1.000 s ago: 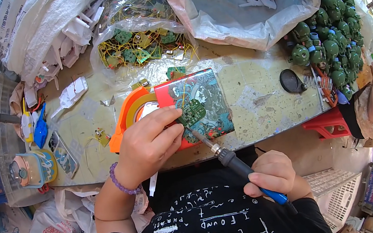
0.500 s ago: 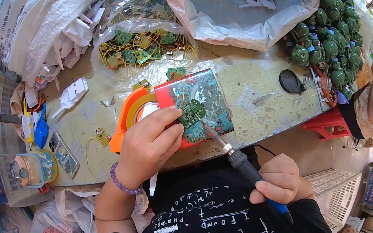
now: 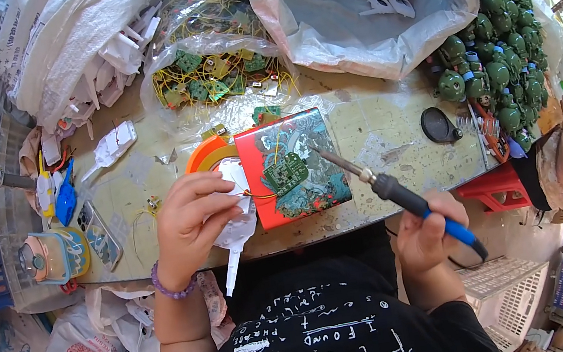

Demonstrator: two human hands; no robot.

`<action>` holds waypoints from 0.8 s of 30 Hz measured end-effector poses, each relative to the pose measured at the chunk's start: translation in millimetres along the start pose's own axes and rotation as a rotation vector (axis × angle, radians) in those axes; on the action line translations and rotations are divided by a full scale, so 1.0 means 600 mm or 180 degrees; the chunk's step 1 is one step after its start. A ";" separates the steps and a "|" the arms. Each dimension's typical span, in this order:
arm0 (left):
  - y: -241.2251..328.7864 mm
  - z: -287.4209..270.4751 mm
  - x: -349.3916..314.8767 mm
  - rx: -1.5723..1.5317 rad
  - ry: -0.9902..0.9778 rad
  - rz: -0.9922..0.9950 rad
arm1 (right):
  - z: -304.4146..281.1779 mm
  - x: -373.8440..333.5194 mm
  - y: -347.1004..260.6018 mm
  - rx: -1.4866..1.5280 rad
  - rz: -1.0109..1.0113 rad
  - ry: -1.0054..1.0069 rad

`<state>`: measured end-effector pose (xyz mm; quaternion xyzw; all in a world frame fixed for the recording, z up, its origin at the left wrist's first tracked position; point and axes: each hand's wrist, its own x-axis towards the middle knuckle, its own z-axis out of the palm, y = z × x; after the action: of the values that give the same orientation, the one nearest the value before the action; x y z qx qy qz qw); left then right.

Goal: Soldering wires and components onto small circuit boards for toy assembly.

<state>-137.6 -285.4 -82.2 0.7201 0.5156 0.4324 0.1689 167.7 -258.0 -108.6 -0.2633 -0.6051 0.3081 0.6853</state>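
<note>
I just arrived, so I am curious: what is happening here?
The person's right hand holds a soldering iron; its tip shows apart from the green circuit board, which lies on a red box with a patterned top. The left hand is at a white plastic piece; whether it grips is unclear. Wires lead from the board toward that piece.

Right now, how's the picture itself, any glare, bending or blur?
Head view: the front edge of the table bows, and the corners are black; head view: glare shines on the clear bag, and a patch at far right is washed out; head view: the circuit board and soldering iron look fairly sharp, finest details too small to judge.
</note>
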 end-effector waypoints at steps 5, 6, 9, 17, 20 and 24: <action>0.014 0.004 0.009 0.0163 -0.0214 0.0065 | 0.042 0.001 0.020 0.0373 0.0699 0.0357; 0.019 0.009 0.012 0.0162 -0.0212 0.0071 | 0.052 0.004 0.023 0.0478 0.0821 0.0449; 0.032 0.025 0.026 0.0590 0.0017 0.0023 | 0.081 0.022 0.025 0.0653 0.1317 0.0366; 0.043 0.040 0.066 0.0683 -0.0299 0.0899 | 0.111 0.036 0.025 0.1196 0.2121 0.0673; 0.037 0.043 0.070 0.0749 -0.0531 0.1075 | 0.107 0.033 0.026 0.1141 0.2159 0.0727; 0.035 0.044 0.062 0.0750 -0.0500 0.0973 | 0.079 0.027 0.028 0.1180 0.1869 0.0780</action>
<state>-100.5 -255.6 -66.3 0.8363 0.4326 0.3323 0.0556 120.4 -235.3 -103.9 -0.3320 -0.3510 0.5623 0.6711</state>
